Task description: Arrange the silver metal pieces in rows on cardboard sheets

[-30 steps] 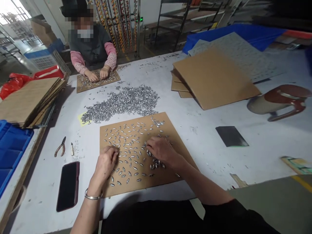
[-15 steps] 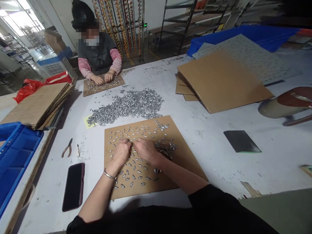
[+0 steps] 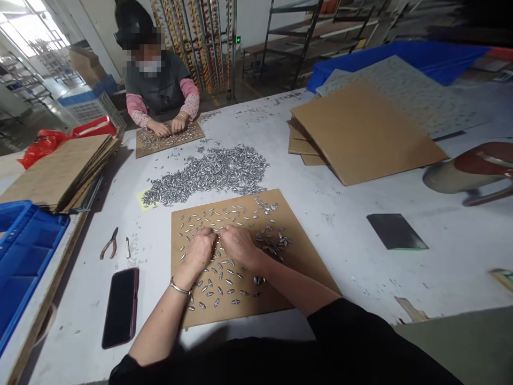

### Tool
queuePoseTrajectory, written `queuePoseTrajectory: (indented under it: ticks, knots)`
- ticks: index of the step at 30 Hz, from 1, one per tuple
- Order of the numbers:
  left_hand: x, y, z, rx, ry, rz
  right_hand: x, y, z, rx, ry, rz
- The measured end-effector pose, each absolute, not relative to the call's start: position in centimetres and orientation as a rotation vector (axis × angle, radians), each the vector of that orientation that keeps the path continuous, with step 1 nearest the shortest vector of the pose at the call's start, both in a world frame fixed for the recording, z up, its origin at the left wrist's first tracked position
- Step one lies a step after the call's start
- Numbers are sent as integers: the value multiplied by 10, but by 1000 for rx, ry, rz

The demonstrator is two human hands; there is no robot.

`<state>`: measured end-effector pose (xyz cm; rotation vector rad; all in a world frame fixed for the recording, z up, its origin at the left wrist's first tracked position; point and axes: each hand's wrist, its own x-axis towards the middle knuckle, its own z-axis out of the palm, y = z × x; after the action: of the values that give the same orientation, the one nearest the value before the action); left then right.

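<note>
A brown cardboard sheet (image 3: 308,278) lies before me, covered on its left and middle with spaced-out small silver spindle-shaped metal pieces (image 3: 230,282). Over its middle, my left hand (image 3: 200,248) is closed, fingers curled down to the sheet. My right hand (image 3: 239,246) is closed too, its fingertips close beside the left ones. The backs of both hands hide whatever is pinched in them. Right of my right hand sits a loose cluster of metal pieces (image 3: 276,245). Beyond the sheet is a large heap of the same pieces (image 3: 216,171).
Pliers (image 3: 109,245), a small pointed tool (image 3: 127,248) and a phone (image 3: 120,307) lie at left, near a blue crate (image 3: 32,262). Cardboard sheets (image 3: 360,133) are stacked at right, near a black square (image 3: 396,231). Across the table a co-worker (image 3: 164,96) handles another board.
The view has shifted very slightly. Both my hands stay closed at the same spot on the sheet, with hardly any visible movement.
</note>
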<state>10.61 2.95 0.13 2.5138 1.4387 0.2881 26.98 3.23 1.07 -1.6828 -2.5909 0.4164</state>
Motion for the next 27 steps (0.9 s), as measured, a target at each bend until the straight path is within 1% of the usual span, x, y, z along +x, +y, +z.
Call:
queuePoseTrajectory:
  ticks: [4, 7, 11, 15, 18, 23, 27]
  knots:
    - [110, 30, 1, 2541, 1442, 265, 270, 39, 12, -1681, -2590, 428]
    - [110, 28, 3, 2510, 1423, 295, 289, 39, 21, -1741, -2521, 453]
    - [92, 23, 12, 2405, 1429, 531, 337, 26, 33, -1846, -2404, 474]
    - [68, 19, 21, 2336, 1555, 746, 366, 6, 33, -1811, -2433, 582]
    - [64, 16, 24, 2313, 1600, 752, 359, 5, 25, -1746, -2466, 550]
    - [78, 9, 23, 2298, 1587, 622, 323, 29, 16, -1653, -2528, 435]
    - [78, 0, 22, 2258, 1601, 637, 303, 44, 12, -1625, -2584, 380]
